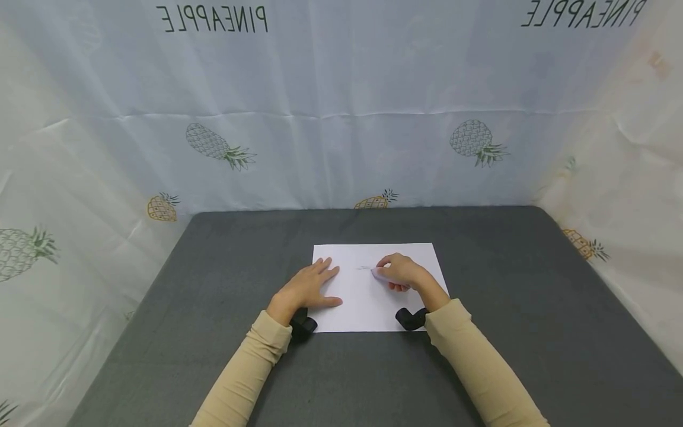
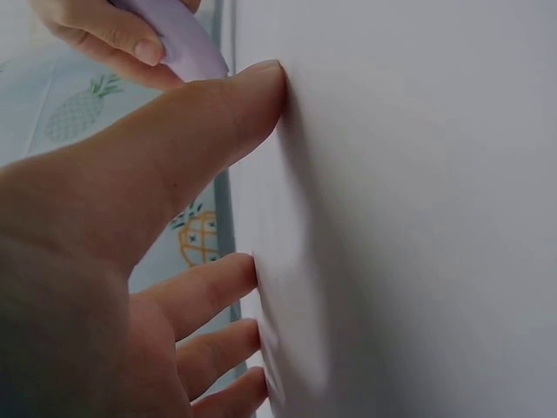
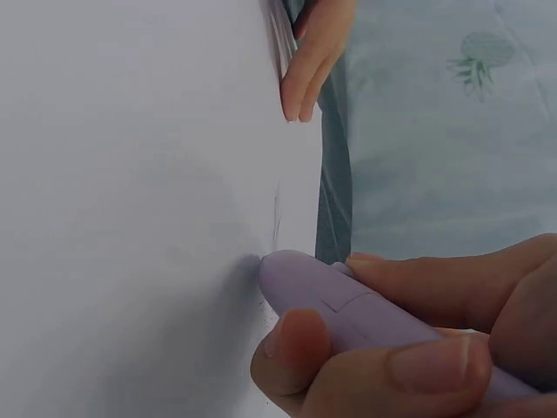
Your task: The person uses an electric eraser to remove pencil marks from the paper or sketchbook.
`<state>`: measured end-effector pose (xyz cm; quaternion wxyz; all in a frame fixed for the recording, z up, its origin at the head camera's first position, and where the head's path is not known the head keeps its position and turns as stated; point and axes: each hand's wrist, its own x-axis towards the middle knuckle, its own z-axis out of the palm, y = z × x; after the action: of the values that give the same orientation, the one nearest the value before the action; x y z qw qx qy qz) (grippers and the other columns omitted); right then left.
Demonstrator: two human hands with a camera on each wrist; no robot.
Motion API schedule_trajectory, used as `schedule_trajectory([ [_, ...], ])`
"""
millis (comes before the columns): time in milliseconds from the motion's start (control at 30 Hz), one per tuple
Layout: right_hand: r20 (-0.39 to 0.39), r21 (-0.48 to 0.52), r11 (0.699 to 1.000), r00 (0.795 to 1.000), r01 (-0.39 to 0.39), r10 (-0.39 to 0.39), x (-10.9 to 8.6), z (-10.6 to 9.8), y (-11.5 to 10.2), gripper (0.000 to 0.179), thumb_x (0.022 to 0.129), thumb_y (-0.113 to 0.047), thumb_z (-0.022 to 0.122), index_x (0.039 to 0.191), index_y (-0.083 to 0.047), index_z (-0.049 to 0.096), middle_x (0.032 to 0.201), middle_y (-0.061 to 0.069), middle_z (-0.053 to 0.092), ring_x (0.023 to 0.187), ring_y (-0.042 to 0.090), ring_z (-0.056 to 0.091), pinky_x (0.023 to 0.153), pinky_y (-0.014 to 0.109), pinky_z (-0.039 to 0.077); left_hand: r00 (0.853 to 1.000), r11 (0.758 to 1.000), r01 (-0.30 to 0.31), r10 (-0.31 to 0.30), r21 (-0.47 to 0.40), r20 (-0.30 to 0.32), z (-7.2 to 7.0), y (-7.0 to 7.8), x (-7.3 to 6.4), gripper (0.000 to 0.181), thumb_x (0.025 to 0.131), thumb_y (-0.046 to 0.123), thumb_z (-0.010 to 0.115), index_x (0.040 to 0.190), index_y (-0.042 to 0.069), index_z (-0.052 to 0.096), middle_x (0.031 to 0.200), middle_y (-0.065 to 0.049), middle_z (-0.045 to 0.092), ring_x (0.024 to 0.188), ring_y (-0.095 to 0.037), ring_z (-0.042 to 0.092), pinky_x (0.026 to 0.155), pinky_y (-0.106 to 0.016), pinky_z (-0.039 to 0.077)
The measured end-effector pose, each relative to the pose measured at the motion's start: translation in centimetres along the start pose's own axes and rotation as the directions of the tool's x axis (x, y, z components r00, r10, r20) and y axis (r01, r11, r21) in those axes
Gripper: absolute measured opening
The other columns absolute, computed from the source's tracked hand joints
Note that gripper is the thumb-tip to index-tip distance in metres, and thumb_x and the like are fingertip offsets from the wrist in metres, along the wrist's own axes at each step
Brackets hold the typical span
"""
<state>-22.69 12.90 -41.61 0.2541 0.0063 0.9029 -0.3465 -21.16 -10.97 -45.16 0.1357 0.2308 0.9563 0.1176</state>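
A white sheet of paper [image 1: 354, 311] lies flat on the dark table. At its left side my left hand [image 1: 308, 287] rests with fingers spread, the thumb and fingertips touching the sheet. My right hand [image 1: 402, 273] grips a thick lavender pen-shaped tool [image 3: 357, 309] between thumb and fingers. The tool's rounded tip meets the paper right of its middle, and its exact kind is not clear. Short, faint pencil-like marks [image 1: 364, 268] lie just left of the tip. Tiny dark specks show beside the tip in the right wrist view.
Black wrist mounts [image 1: 411, 319] sit under both wrists, the right one over the paper's front edge. The dark grey table [image 1: 240, 255] extends around the sheet. A pale curtain [image 1: 341, 154] printed with pineapples hangs behind the table and along both sides.
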Motion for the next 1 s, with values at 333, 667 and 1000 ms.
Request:
schedule_trajectory([
  [333,-0.029,0.027,0.999,0.999,0.019,-0.018,0.65,0.18,-0.13,0.034,0.098,-0.024,0.053,0.128,-0.009,0.057,0.054,0.002,0.049,0.045,0.010,0.041,0.042,0.018,0.034,1.000,1.000,0.009,-0.009,-0.002,0.003,-0.12,0.02,-0.06,0.079,0.086,0.051,0.066,0.150,0.015,0.036,0.162,-0.012,0.023,0.152,-0.034,0.019,0.121,-0.051,0.025],
  [667,-0.017,-0.003,1.000,1.000,-0.001,0.001,0.18,0.02,-0.19,0.035,0.098,-0.022,0.052,0.129,-0.008,0.058,0.056,0.003,0.049,0.047,0.010,0.041,0.042,0.019,0.035,1.000,1.000,0.003,-0.003,0.000,0.012,0.07,-0.02,0.11,0.079,0.086,0.051,0.065,0.150,0.015,0.035,0.162,-0.012,0.022,0.152,-0.033,0.018,0.122,-0.050,0.024],
  [1000,-0.020,0.004,1.000,1.000,-0.002,0.002,0.35,0.17,-0.14,0.035,0.098,-0.023,0.053,0.129,-0.008,0.057,0.055,0.002,0.049,0.046,0.010,0.042,0.042,0.019,0.035,1.000,1.000,-0.007,0.007,0.008,0.003,0.03,-0.06,-0.04,0.079,0.086,0.051,0.065,0.150,0.015,0.036,0.162,-0.012,0.023,0.152,-0.033,0.019,0.122,-0.050,0.025],
])
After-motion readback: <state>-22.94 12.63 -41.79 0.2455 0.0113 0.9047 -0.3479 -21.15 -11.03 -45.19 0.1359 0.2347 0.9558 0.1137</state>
